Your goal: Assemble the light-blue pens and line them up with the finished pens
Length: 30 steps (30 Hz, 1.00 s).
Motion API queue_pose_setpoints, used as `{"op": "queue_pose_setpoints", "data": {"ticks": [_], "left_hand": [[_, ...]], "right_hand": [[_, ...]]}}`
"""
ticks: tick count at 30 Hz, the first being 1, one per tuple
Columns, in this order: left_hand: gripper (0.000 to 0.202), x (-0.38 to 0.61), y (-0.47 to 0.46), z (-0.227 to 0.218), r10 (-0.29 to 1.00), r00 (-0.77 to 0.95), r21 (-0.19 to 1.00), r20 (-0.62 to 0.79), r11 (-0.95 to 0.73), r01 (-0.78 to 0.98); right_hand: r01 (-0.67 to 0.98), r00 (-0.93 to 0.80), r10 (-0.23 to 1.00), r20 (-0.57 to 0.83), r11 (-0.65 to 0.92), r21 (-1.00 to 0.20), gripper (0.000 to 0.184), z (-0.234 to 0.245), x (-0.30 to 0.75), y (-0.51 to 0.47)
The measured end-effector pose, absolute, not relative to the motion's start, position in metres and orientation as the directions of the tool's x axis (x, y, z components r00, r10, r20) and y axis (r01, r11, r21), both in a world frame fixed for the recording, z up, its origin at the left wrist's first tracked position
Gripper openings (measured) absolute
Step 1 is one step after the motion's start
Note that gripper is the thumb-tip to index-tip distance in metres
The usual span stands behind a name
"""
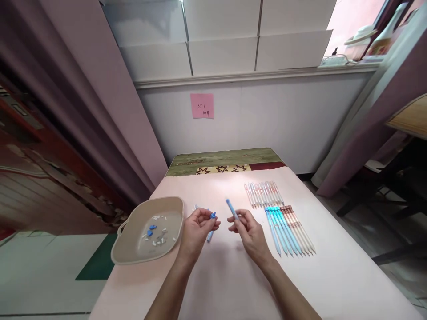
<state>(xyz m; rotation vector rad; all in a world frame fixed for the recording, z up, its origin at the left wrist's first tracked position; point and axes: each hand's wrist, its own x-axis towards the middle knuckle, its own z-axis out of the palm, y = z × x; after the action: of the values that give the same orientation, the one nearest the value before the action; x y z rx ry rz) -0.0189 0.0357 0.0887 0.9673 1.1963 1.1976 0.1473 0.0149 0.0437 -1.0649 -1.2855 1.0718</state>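
Between the thumb and fingers of my left hand (202,224) is a small blue pen cap piece (213,215). My right hand (247,226) grips a blue pen (231,208), its upper end tilted up and to the left. The two hands are apart above the table. Another blue pen (210,236) lies on the table just behind my left fingers, partly hidden by them. To the left stands a beige basin (128,235) holding a few blue pieces (151,231) and several small white pieces (159,218).
On the right of the pink-covered table (227,284) lies a row of blue pens (282,231) beside brown-topped pens (298,231). Behind them is a row of clear, reddish-patterned pens (264,194). A pink note (202,106) is stuck to the wall at the back.
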Motion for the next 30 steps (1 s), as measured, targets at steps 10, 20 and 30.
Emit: {"op": "queue_pose_setpoints", "data": {"ticks": [10, 20, 30], "left_hand": [[0.016, -0.026, 0.008, 0.1, 0.994, 0.11, 0.999, -0.015, 0.019, -0.035], [0.014, -0.033, -0.009, 0.111, 0.984, 0.153, 0.983, 0.093, -0.115, 0.141], [0.027, -0.012, -0.004, 0.074, 0.975, 0.198, 0.989, -0.098, 0.117, -0.09]], "right_hand": [[0.702, 0.042, 0.825, 0.563, 0.377, -0.604, 0.022, 0.06, 0.176, -0.042], [0.744, -0.067, 0.78, 0.622, 0.454, -0.49, 0.022, 0.06, 0.172, -0.051], [0.721, -0.014, 0.92, 0.392, 0.28, -0.633, 0.02, 0.051, 0.17, -0.075]]}}
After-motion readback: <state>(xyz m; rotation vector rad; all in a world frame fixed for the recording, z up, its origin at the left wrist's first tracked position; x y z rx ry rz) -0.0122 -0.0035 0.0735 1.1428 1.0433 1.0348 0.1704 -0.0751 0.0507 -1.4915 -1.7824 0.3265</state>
